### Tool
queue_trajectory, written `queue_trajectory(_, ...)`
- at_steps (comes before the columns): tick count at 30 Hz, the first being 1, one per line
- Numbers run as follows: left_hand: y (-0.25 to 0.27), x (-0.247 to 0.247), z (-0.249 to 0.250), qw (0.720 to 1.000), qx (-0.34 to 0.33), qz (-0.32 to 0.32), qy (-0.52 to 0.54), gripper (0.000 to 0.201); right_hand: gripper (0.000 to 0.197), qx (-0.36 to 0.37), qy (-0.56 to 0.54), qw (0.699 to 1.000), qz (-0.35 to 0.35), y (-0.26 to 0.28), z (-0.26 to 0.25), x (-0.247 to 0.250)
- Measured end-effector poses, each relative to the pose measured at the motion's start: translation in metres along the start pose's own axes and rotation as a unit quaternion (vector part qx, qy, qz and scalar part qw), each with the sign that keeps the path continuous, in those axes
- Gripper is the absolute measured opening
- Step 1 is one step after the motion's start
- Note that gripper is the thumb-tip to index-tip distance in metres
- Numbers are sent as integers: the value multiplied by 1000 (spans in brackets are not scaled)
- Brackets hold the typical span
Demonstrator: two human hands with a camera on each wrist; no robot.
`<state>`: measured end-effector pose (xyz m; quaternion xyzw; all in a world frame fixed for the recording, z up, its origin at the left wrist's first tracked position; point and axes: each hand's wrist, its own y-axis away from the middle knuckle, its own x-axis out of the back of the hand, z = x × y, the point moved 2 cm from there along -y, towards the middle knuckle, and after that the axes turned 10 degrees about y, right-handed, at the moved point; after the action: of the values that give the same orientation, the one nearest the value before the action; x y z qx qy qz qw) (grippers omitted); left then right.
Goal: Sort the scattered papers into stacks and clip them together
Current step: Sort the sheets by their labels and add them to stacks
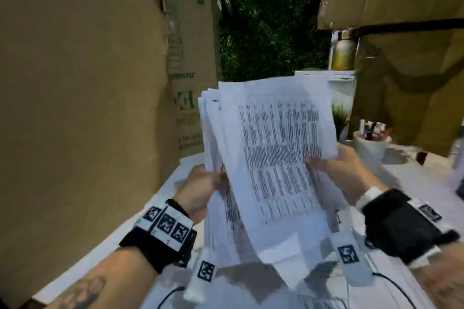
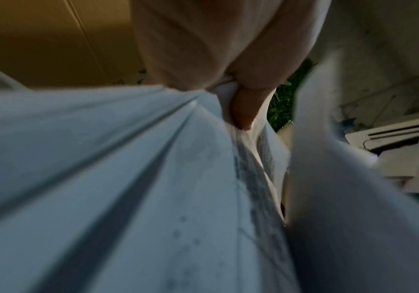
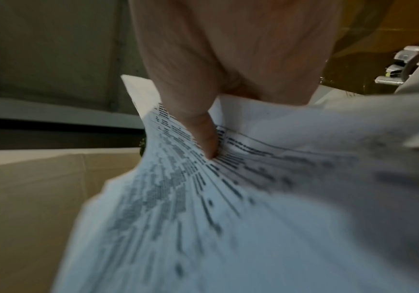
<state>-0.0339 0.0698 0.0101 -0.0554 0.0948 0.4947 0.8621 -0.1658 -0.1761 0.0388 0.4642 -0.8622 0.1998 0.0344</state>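
A thick bundle of printed white papers (image 1: 266, 153) stands nearly upright above the table, held between both hands. My left hand (image 1: 203, 188) grips its left edge, the thumb pressed into the sheets (image 2: 243, 107). My right hand (image 1: 336, 168) pinches the right edge of the front page, its thumb lying on the printed table of text (image 3: 203, 134). The front page (image 3: 228, 198) fans away from the sheets behind. More papers (image 1: 313, 291) lie flat on the table under my wrists.
Tall cardboard boxes stand at the left (image 1: 88, 70) and at the right (image 1: 406, 57). A white cup of pens (image 1: 371, 143) and a small plant (image 1: 340, 113) sit on the white table (image 1: 175, 183) at the right. A bottle (image 1: 342, 52) stands behind.
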Motion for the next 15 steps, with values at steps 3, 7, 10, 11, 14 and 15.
queue_trajectory(3,-1,-6,-7,1000,-3,4,-10,35,31,-21,-3,1000,19,1,21,-9)
queue_trajectory(7,4,-15,-5,995,-5,-13,99,32,55,-65,-86,993,57,-3,30,-12)
queue_trajectory(10,3,-16,2,991,-73,-14,111,56,40,-18,-132,989,58,2,15,-19)
queue_trajectory(11,3,-15,4,991,-113,2,77,51,41,0,-149,987,54,5,6,-20)
queue_trajectory(14,6,-13,7,984,-170,41,37,9,56,26,-183,982,31,11,-10,-21)
queue_trajectory(15,7,-11,5,985,-166,39,39,12,60,29,-174,984,22,14,-12,-20)
